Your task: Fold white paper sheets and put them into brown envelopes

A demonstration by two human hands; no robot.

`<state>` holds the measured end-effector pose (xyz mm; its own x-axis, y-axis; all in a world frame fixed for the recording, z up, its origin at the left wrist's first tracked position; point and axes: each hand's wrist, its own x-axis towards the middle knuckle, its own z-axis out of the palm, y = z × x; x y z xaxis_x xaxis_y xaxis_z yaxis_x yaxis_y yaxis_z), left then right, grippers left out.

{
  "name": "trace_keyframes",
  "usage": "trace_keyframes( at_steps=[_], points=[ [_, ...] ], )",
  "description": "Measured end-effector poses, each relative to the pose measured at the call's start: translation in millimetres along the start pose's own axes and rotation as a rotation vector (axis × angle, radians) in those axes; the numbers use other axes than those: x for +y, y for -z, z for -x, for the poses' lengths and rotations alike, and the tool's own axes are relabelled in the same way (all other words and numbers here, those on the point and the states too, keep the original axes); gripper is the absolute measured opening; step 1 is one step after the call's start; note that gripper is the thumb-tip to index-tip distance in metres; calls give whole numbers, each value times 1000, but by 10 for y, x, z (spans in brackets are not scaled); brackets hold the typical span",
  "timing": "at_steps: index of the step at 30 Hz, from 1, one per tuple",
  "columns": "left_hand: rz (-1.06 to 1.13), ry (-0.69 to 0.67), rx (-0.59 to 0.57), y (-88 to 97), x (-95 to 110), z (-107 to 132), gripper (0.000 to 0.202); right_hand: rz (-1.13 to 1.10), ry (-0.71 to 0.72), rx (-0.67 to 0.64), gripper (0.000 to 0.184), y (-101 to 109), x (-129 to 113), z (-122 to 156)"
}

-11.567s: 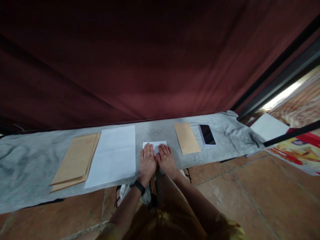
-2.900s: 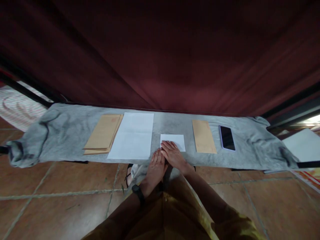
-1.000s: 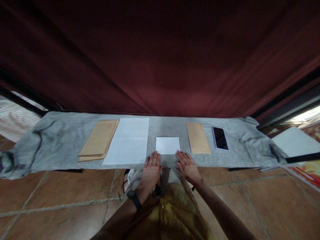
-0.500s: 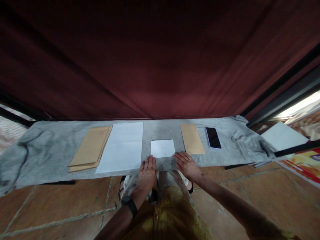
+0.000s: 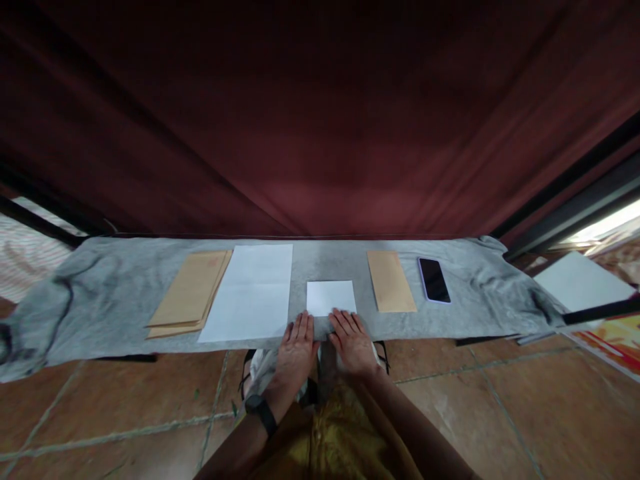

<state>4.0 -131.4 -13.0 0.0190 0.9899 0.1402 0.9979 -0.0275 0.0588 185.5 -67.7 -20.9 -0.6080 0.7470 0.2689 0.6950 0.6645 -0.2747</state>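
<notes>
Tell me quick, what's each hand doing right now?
Left hand: open, flat on the grey cloth, holding nothing.
Right hand: open, flat, fingertips at near edge of folded white paper.

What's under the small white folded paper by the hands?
The folded white paper lies flat on the gray cloth, which shows around it. Fingers of the right hand reach its near edge. Anything tucked beneath the paper, or beneath the cloth, is covered.
</notes>
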Motion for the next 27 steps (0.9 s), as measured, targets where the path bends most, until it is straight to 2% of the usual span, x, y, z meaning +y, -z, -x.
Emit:
trace_keyframes(
  at_steps=[7, 11, 16, 20, 27],
  points=[
    [27, 32, 11, 79, 10, 16, 54, 37, -67, 57, 49, 19, 147, 133],
    [160, 80, 51, 95, -2, -1, 53, 43, -78, 77, 50, -10, 146, 167],
    [573, 307, 134, 131, -44, -196, 45, 46, -83, 65, 50, -4, 138, 166],
    [964, 579, 71, 179, -116, -420, 36, 52, -72, 55, 51, 7, 152, 171],
    [1151, 764, -10, 131, -139, -659, 18, 58, -41, 53, 53, -8, 157, 185]
  ],
)
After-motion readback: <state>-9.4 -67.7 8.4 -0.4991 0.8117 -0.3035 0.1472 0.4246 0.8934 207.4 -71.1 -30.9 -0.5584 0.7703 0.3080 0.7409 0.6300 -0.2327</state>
